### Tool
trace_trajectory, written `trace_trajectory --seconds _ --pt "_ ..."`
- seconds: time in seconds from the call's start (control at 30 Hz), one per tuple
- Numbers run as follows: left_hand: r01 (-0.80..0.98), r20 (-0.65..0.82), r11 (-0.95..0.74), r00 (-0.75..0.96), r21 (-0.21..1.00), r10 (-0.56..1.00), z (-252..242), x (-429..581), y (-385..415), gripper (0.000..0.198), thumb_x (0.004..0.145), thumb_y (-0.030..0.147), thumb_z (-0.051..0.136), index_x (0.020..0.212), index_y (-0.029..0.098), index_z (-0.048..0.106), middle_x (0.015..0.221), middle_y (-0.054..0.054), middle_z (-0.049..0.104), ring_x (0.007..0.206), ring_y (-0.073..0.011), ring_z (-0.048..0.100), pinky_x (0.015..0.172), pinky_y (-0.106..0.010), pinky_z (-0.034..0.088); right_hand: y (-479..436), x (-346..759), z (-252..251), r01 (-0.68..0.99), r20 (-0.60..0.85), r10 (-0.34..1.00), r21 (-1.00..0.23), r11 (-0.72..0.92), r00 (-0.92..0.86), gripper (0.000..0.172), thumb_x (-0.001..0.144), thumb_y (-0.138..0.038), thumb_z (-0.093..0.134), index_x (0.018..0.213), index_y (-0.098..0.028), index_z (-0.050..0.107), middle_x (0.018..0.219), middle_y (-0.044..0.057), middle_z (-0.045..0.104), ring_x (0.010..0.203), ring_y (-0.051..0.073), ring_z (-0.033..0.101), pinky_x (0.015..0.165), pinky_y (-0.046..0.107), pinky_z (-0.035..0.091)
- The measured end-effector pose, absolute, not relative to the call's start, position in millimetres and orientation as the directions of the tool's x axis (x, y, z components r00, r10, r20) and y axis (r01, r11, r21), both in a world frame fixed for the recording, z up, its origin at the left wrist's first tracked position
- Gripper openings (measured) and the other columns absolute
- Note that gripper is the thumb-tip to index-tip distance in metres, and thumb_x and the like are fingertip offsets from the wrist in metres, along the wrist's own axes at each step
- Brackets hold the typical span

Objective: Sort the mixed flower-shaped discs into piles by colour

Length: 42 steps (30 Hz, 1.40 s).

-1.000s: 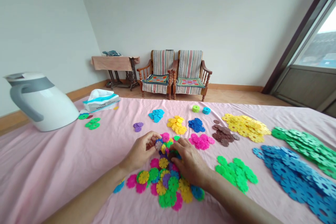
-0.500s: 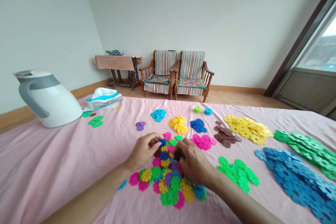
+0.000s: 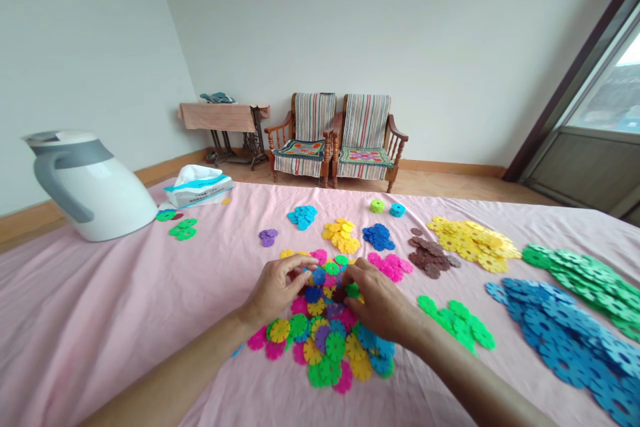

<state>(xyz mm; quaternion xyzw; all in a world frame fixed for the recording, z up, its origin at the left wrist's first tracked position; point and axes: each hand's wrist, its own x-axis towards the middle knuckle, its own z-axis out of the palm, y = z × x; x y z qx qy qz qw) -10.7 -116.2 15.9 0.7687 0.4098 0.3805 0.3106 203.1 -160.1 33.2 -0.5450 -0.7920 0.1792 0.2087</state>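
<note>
A mixed pile of notched plastic snowflake discs (image 3: pixel 325 350), in pink, yellow, green, blue and purple, lies on the pink cloth in front of me. At the pile's upper left is my left hand (image 3: pixel 276 290), its fingers curved and thumb a little apart from the index finger. A blue disc (image 3: pixel 319 275) lies just beyond those fingertips. My right hand (image 3: pixel 380 300) reaches over the pile's upper right. Between its thumb and fingers shows a green snowflake disc (image 3: pixel 353 290), partly covered by the hand. A dark brown disc (image 3: pixel 339 294) lies close by its fingertips.
Beyond the pile lie single-colour heaps: purple (image 3: pixel 268 237), light blue (image 3: pixel 303 217), yellow (image 3: pixel 341 235), dark blue (image 3: pixel 379 237), pink (image 3: pixel 391 266) and brown (image 3: pixel 430 257). Bigger discs (image 3: pixel 565 330) are heaped at right. A white jug (image 3: pixel 107 197) and tissue pack (image 3: pixel 200 188) stand left.
My right hand has shifted slightly right, and a green disc now shows at its fingertips. The left hand stays nearly in place; its thumb and finger look a little further apart.
</note>
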Motion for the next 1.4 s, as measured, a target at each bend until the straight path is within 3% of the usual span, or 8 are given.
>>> trace_trajectory --seconds 0.13,0.53,0.67,0.8,0.9,1.13,1.3,1.4 --pt "0.434 0.379 -0.473 0.289 0.766 0.879 18 -14 -113 0.022 0.08 0.021 0.051 0.095 0.016 0.067 0.093 -0.005 0.07 0.075 -0.0154 0.064 0.07 -0.024 0.052 -161 201 37 0.798 0.15 0.938 -0.493 0.346 -0.314 0.025 0.072 -0.014 0.059 0.097 -0.018 0.06 0.096 0.007 0.055 0.091 0.019 0.054 0.08 0.029 0.042" --pt "0.456 0.385 -0.441 0.216 0.773 0.897 12 -21 -105 0.019 0.082 0.028 0.051 0.088 0.016 0.064 0.077 -0.002 0.067 0.067 -0.0143 0.063 0.066 -0.024 0.049 -163 198 32 0.79 0.186 0.932 -0.494 0.362 -0.311 0.021 0.065 -0.01 0.057 0.085 -0.017 0.054 0.091 0.005 0.054 0.084 0.018 0.051 0.073 0.029 0.04" --pt "0.461 0.382 -0.441 0.22 0.77 0.898 13 -20 -106 0.018 0.082 0.028 0.051 0.087 0.016 0.064 0.073 -0.001 0.067 0.065 -0.0144 0.062 0.064 -0.024 0.048 -160 197 35 0.728 0.186 0.94 -0.595 0.34 -0.287 0.013 0.064 -0.01 0.06 0.075 -0.018 0.056 0.086 0.002 0.057 0.084 0.016 0.052 0.072 0.027 0.04" --pt "0.45 0.369 -0.429 0.22 0.783 0.903 13 -21 -106 0.018 0.081 0.027 0.051 0.087 0.015 0.064 0.073 -0.002 0.067 0.064 -0.0141 0.062 0.064 -0.023 0.048 -148 207 40 0.571 0.09 0.946 -0.779 0.261 -0.311 0.005 0.066 -0.016 0.062 0.066 -0.018 0.058 0.068 -0.002 0.058 0.066 0.011 0.053 0.058 0.021 0.039" --pt "0.449 0.366 -0.428 0.222 0.785 0.904 13 -21 -105 0.018 0.081 0.026 0.051 0.087 0.015 0.064 0.074 -0.002 0.067 0.064 -0.0142 0.062 0.063 -0.023 0.048 -130 227 36 0.552 0.12 0.983 -0.815 0.177 -0.139 0.008 0.067 -0.022 0.063 0.066 -0.017 0.058 0.056 -0.005 0.055 0.053 0.009 0.051 0.047 0.019 0.036" --pt "0.45 0.365 -0.423 0.213 0.787 0.906 13 -19 -106 0.018 0.08 0.025 0.05 0.084 0.015 0.064 0.069 -0.001 0.067 0.06 -0.0138 0.061 0.06 -0.023 0.048 -92 281 10 0.658 0.264 0.928 -0.753 0.027 0.264 0.006 0.07 -0.017 0.053 0.075 -0.017 0.055 0.062 0.0 0.06 0.058 0.014 0.06 0.054 0.024 0.043" --pt "0.456 0.365 -0.425 0.218 0.782 0.905 12 -20 -106 0.018 0.08 0.025 0.05 0.085 0.015 0.065 0.069 -0.001 0.067 0.06 -0.0138 0.062 0.06 -0.022 0.048 -91 289 9 0.689 0.306 0.883 -0.724 -0.027 0.356 0.016 0.073 -0.016 0.049 0.086 -0.017 0.057 0.075 0.004 0.067 0.066 0.016 0.065 0.061 0.026 0.046" --pt "0.457 0.369 -0.428 0.217 0.78 0.904 11 -20 -105 0.018 0.081 0.024 0.05 0.085 0.015 0.065 0.072 -0.002 0.068 0.061 -0.0136 0.062 0.06 -0.022 0.048 -100 276 16 0.734 0.336 0.892 -0.679 0.006 0.303 0.014 0.073 -0.018 0.05 0.084 -0.018 0.06 0.075 0.004 0.067 0.066 0.018 0.064 0.062 0.028 0.044"
